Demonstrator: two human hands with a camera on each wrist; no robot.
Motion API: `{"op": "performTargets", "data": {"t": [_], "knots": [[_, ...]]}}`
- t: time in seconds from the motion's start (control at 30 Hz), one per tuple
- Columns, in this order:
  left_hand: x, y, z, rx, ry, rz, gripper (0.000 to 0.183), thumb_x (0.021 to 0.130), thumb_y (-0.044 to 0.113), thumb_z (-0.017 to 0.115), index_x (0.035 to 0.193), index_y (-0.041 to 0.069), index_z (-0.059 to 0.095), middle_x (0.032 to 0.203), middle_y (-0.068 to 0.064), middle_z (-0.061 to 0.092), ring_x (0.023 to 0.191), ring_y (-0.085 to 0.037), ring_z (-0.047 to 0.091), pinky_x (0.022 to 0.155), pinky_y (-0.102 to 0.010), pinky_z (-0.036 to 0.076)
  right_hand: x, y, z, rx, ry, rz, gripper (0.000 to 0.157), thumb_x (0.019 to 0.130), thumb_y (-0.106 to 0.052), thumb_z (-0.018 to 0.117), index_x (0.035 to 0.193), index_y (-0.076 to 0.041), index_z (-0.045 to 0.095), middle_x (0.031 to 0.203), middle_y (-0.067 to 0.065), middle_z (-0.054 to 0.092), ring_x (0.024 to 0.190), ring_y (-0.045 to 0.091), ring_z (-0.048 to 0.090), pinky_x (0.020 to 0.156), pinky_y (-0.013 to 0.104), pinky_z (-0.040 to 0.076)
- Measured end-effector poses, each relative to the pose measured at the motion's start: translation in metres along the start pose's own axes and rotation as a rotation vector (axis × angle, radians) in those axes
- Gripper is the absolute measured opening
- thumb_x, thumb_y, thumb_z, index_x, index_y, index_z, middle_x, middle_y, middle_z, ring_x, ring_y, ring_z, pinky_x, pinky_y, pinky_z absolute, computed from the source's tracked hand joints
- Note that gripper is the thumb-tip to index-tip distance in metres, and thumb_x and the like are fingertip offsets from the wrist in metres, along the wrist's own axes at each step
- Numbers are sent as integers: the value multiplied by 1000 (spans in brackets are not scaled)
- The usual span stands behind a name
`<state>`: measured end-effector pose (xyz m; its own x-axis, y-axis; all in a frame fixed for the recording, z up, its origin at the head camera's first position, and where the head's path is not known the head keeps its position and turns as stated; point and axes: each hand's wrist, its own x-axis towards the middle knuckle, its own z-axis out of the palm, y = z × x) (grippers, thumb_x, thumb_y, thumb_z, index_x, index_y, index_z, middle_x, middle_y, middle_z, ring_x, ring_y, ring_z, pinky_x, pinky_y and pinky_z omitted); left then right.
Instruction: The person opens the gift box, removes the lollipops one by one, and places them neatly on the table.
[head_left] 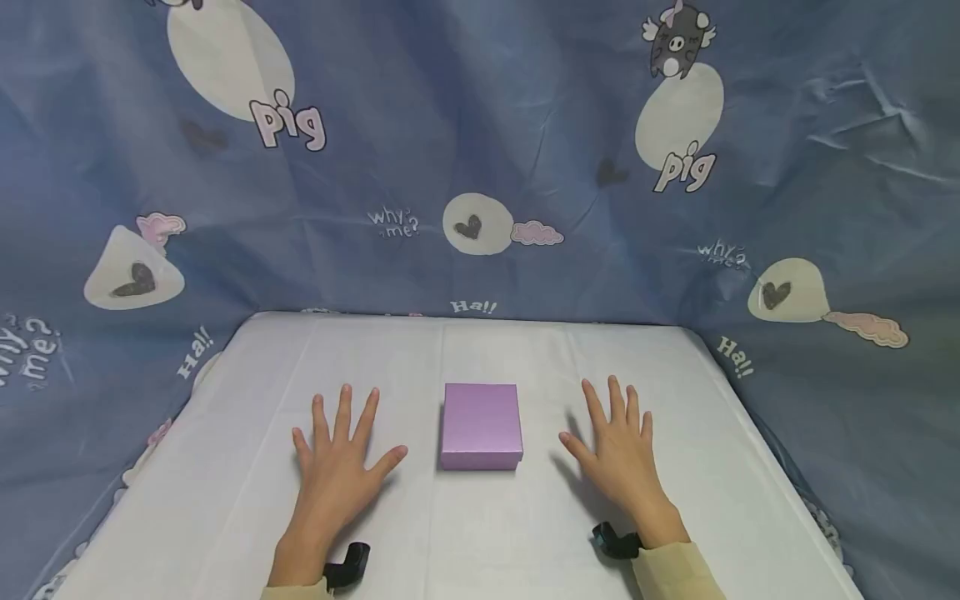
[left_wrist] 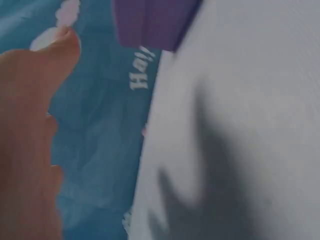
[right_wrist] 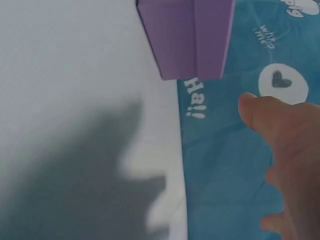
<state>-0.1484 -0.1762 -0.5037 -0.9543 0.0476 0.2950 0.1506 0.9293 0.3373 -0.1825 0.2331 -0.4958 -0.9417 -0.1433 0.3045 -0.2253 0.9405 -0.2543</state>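
Head view: 1 purple box (head_left: pixel 481 423) sits on the white-covered desk (head_left: pixel 480 533), about midway between its left and right edges and away from the far edge. Left hand (head_left: pixel 339 477): left-edge side; right hand (head_left: pixel 624 460): right-edge side. Both are apart from the box, fingers released, straight and spread.

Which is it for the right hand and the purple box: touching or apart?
Apart. The head view shows it plainly: a strip of the white surface is visible between the right hand and the purple box.
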Motion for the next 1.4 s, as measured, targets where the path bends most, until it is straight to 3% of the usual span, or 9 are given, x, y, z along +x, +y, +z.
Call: {"op": "performTargets", "data": {"t": [0.23, 0.37, 0.53, 0.67, 0.8, 1.0, 1.17, 1.4], "knots": [[-2, 22, -14, -245, -161, 25, 101, 89, 68, 61, 163, 34, 0, 168, -8, -6, 151, -38, -16, 108, -79, 8, -2, -14, -9, 127, -51, -60, 89, 90, -70, 56, 162, -32, 20, 166, 16, 14, 150, 44, 6, 110, 75, 17], [6, 32, -23, -335, -209, 71, 106, 86, 68, 65, 161, 37, -3, 168, -4, -6, 152, -34, -12, 110, -76, 15, 7, -22, -20, 149, -64, -120, 88, 91, -71, 54, 162, -33, 19, 166, 13, 14, 151, 41, 7, 111, 73, 19], [24, 35, -26, -470, -227, 133, 108, 86, 51, 75, 161, 38, -1, 169, -5, -1, 153, -34, -1, 109, -75, 22, 32, -39, -28, 143, -72, -217, 89, 90, -71, 54, 162, -33, 18, 166, 12, 16, 151, 41, 11, 114, 68, 20], [39, 34, -18, -604, -275, 144, 108, 87, 44, 78, 161, 39, 0, 168, -4, 3, 152, -35, 10, 112, -71, 24, 49, -56, -26, 152, -108, -276, 92, 89, -72, 55, 162, -33, 17, 166, 11, 16, 151, 42, 11, 116, 66, 19], [49, 35, -3, -696, -357, 138, 109, 85, 42, 80, 160, 42, 1, 168, 3, 3, 152, -33, 12, 116, -65, 21, 53, -69, -19, 184, -156, -303, 93, 87, -75, 54, 162, -33, 17, 167, 6, 12, 152, 39, 7, 117, 65, 18], [55, 37, 16, -783, -442, 151, 107, 87, 40, 78, 161, 40, 0, 168, 1, 1, 148, -42, 21, 118, -55, 24, 56, -78, -1, 238, -210, -318, 92, 86, -77, 54, 161, -36, 20, 168, 1, 12, 152, 35, 7, 114, 69, 21], [60, 42, 28, -820, -484, 172, 108, 88, 42, 76, 162, 33, -2, 168, -2, 1, 150, -34, 18, 119, -44, 26, 56, -80, 11, 251, -257, -333, 93, 85, -77, 56, 161, -36, 20, 167, 1, 14, 152, 33, 9, 111, 69, 28], [60, 45, 40, -856, -493, 167, 116, 84, 44, 80, 162, 29, -4, 167, -6, 6, 149, -28, 22, 118, -40, 29, 54, -85, 23, 268, -306, -425, 93, 86, -78, 52, 161, -33, 23, 166, 4, 17, 151, 37, 14, 111, 66, 31]]}}
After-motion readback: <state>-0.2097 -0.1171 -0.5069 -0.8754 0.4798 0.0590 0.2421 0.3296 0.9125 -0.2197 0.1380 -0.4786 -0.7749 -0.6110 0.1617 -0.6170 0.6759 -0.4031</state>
